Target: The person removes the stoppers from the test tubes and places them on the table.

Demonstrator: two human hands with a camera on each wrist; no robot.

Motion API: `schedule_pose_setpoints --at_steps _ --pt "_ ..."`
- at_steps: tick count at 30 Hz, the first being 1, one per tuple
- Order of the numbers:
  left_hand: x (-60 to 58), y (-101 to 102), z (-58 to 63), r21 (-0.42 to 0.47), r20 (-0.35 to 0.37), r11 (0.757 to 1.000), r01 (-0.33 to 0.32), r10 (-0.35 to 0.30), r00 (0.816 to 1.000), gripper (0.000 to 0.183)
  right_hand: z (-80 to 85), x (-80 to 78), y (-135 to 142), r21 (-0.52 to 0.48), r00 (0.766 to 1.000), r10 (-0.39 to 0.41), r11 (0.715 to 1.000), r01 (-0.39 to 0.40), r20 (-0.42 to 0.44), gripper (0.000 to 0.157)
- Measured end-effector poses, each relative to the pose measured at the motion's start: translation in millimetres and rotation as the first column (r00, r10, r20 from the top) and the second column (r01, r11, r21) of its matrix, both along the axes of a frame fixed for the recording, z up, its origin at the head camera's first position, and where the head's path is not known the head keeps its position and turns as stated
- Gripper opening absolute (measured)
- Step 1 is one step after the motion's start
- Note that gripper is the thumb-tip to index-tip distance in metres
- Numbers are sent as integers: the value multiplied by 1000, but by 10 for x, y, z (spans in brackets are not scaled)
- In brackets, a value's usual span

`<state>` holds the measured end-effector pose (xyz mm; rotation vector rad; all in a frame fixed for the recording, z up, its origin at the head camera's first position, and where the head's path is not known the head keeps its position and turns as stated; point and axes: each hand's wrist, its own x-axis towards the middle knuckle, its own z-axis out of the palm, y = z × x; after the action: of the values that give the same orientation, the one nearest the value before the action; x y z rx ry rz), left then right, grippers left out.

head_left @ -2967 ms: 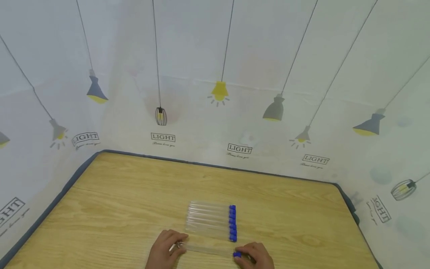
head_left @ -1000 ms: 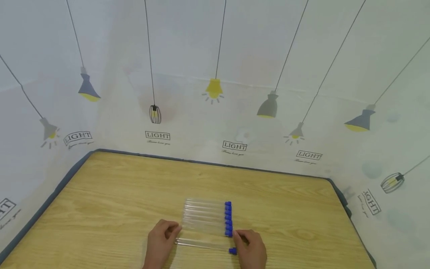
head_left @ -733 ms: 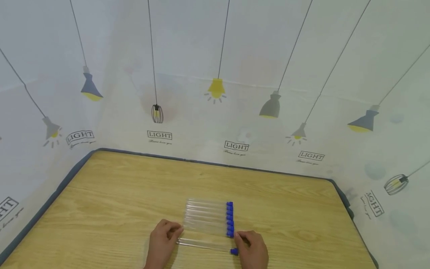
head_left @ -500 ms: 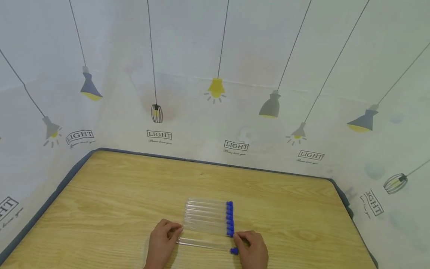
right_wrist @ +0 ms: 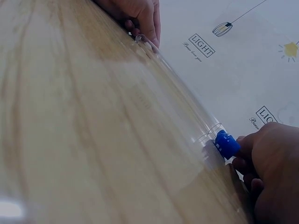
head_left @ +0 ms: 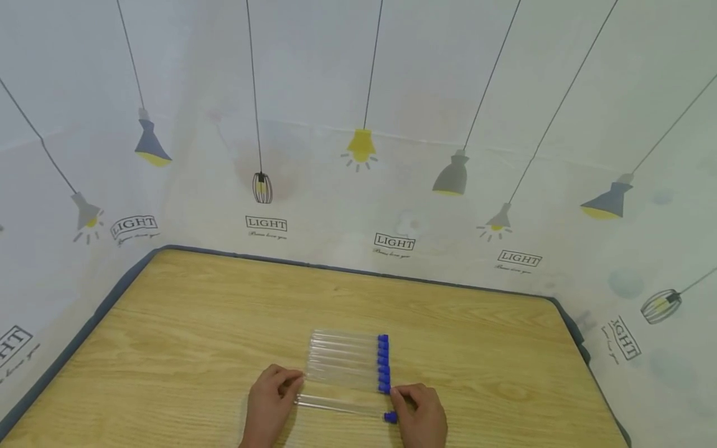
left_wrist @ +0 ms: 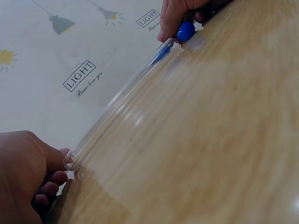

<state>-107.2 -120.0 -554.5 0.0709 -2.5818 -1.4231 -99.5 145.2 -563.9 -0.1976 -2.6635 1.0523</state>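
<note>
Several clear test tubes [head_left: 343, 358] with blue caps lie side by side on the table, caps to the right. One more test tube [head_left: 340, 404] lies apart, nearer me, its blue cap [head_left: 390, 417] just beside my right hand. My left hand [head_left: 270, 398] has thumb and index finger at the closed end of the nearest tube in the row. My right hand [head_left: 420, 414] has its fingertips at that tube's capped end. In the right wrist view, a blue cap [right_wrist: 227, 143] meets the right fingertips. The other fingers of both hands are curled; contact is partly hidden.
The wood-grain table [head_left: 224, 311] has a dark edging [head_left: 358, 272] at the back. White wall covering [head_left: 313, 155] with printed lamps rises behind it and along both sides.
Three seconds ago my hands held the ends of the separate tube. They have since left it and moved away from me to the row's nearest tube. In the last second they stay put.
</note>
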Motion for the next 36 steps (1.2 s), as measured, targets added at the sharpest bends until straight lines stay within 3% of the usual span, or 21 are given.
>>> schedule_pose_setpoints --at_steps 7,15,19,26,28,31,36 --pt "7 8 6 -34 -20 999 2 -2 1000 8 -18 2 7 -14 999 4 1000 -5 -35 9" --pt "1 25 -61 32 -199 999 -9 15 980 16 1 14 -3 -83 999 -42 996 39 -34 8" --pt "16 24 -110 54 -291 999 1 15 957 20 -8 38 -23 -179 992 -76 982 57 -98 10" --pt "12 21 -156 84 -484 992 91 -39 874 24 18 76 -49 -313 962 -80 950 -6 -260 15" --pt "5 17 -165 109 -496 985 135 -64 866 23 30 80 -53 -359 954 -74 933 -37 -289 15" --pt "13 10 -158 185 -450 964 189 -88 889 18 47 90 -63 -443 945 -74 893 -79 -320 12" --pt "59 18 -93 419 -297 887 196 -69 952 11 31 91 -72 -569 936 -60 807 -160 -348 12"
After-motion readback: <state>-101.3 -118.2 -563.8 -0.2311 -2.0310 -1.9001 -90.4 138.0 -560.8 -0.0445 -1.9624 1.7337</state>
